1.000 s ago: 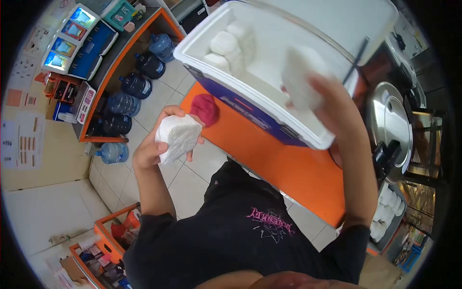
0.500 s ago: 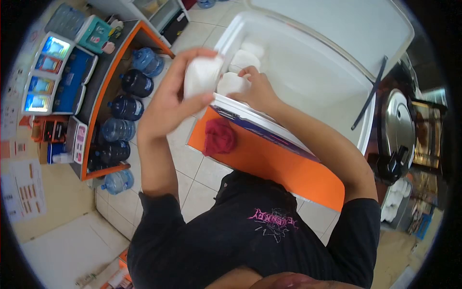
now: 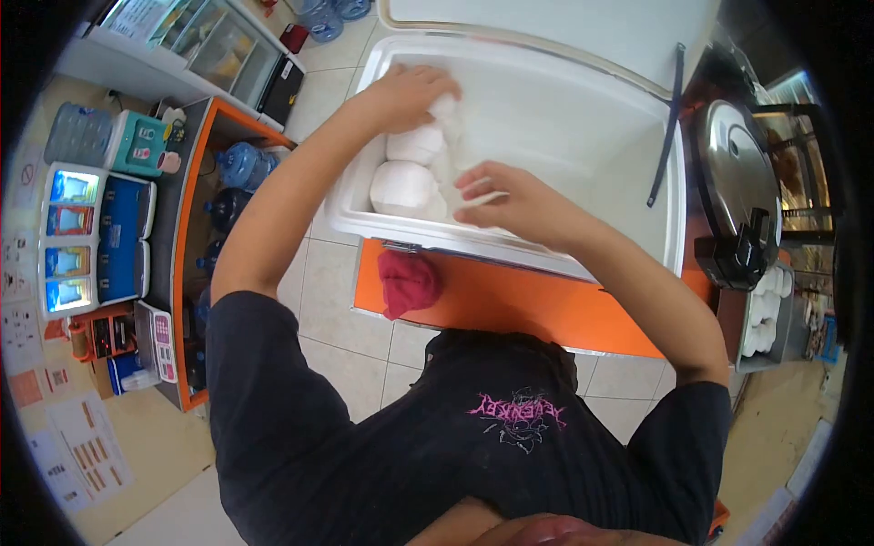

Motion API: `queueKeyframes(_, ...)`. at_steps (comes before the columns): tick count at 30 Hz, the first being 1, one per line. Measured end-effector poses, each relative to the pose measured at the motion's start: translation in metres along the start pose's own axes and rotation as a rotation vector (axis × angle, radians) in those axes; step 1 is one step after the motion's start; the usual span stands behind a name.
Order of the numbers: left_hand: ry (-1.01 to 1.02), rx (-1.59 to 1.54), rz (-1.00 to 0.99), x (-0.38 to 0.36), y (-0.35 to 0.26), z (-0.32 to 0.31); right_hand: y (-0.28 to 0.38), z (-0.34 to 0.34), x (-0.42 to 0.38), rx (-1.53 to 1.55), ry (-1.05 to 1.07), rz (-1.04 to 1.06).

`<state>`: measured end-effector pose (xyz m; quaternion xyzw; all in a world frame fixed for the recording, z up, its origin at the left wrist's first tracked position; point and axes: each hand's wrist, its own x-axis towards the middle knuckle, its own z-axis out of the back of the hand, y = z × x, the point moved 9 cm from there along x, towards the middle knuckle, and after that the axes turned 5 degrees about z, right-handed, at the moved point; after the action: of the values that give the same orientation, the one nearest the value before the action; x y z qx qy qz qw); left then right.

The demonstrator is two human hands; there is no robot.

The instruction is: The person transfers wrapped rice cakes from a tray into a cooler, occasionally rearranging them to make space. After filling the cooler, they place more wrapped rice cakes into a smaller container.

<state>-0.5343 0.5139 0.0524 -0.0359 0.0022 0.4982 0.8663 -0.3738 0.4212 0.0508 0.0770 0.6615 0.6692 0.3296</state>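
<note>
A large white cooler box point(image 3: 583, 264) stands open in front of me, with white rounded items at its left end. My left hand point(image 3: 411, 98) reaches over that end, fingers curled over a white item point(image 3: 443, 111) that it partly hides. Nearer to me, two more white rounded items, a middle one point(image 3: 414, 144) and a near one point(image 3: 403, 187), lie in a row along the left wall. My right hand point(image 3: 510, 202) is above the near side of the box, right of the row, fingers apart and nothing between them.
The raised lid point(image 3: 564, 27) is behind the box. A black strap point(image 3: 669, 127) hangs at its right side, near a metal cooker point(image 3: 742, 173). A red cloth point(image 3: 407, 282) lies against the orange panel point(image 3: 510, 305). Water bottles and a shelf are at left.
My left hand has carried a white item from above the box's left rim into its left end. My right hand has let go of a white item and moved right. The view has shifted.
</note>
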Motion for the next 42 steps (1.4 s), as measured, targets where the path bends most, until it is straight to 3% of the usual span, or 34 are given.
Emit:
queueKeyframes(3, -0.101, 0.21, 0.033, -0.01, -0.001, -0.002, 0.01, 0.029, -0.065, 0.036, -0.09, 0.069)
queueKeyframes(5, -0.225, 0.234, 0.184, -0.017, 0.006, -0.001, 0.009, 0.052, -0.103, 0.052, -0.194, 0.149)
queueKeyframes(8, -0.222, 0.267, 0.254, -0.008, 0.009, -0.013, 0.0, 0.071, -0.15, 0.177, -0.386, 0.181)
queueKeyframes(9, -0.212, 0.261, 0.252, -0.009, 0.006, -0.016, -0.001, 0.071, -0.163, 0.272, -0.438, 0.1)
queueKeyframes(11, -0.305, 0.218, 0.26, -0.013, 0.003, -0.007, -0.01, 0.067, -0.176, 0.267, -0.464, 0.166)
queueKeyframes(14, -0.227, 0.355, 0.289, -0.016, -0.014, -0.003, -0.017, 0.066, -0.201, 0.189, -0.498, 0.293)
queueKeyframes(15, -0.361, 0.463, 0.281, -0.025, -0.037, 0.009, -0.014, 0.063, -0.213, 0.112, -0.494, 0.352)
queueKeyframes(16, -0.353, 0.46, 0.266, -0.021, -0.055, 0.014, -0.021, 0.061, -0.222, 0.123, -0.505, 0.345)
queueKeyframes(18, -0.298, 0.45, 0.149, -0.004, -0.092, 0.018, -0.033, 0.054, -0.24, 0.225, -0.473, 0.339)
queueKeyframes(19, -0.228, 0.241, 0.081, 0.009, -0.104, 0.005, -0.042, 0.051, -0.246, 0.233, -0.504, 0.34)
queueKeyframes(21, 0.236, -0.095, 0.069, 0.038, -0.123, -0.048, -0.06, 0.042, -0.256, 0.282, -0.477, 0.298)
queueKeyframes(23, 0.592, -0.048, 0.133, 0.053, -0.113, -0.129, -0.076, 0.033, -0.264, 0.322, -0.436, 0.234)
queueKeyframes(25, 0.781, 0.185, 0.196, 0.061, -0.09, -0.187, -0.081, 0.033, -0.275, 0.263, -0.423, 0.221)
queueKeyframes(26, 0.792, 0.197, 0.192, 0.063, -0.094, -0.19, -0.085, 0.033, -0.281, 0.191, -0.406, 0.2)
queueKeyframes(28, 0.953, 0.117, 0.488, 0.055, -0.084, -0.191, -0.098, 0.037, -0.296, 0.176, -0.426, 0.207)
queueKeyframes(35, 1.145, 0.274, 0.548, 0.042, -0.084, -0.217, -0.155, 0.06, -0.331, 0.377, -0.612, 0.046)
queueKeyframes(37, 0.937, 0.304, 0.403, 0.05, -0.086, -0.202, -0.158, 0.065, -0.331, 0.389, -0.607, 0.05)
queueKeyframes(42, 0.908, 0.304, 0.387, 0.044, -0.085, -0.185, -0.155, 0.073, -0.324, 0.379, -0.575, 0.047)
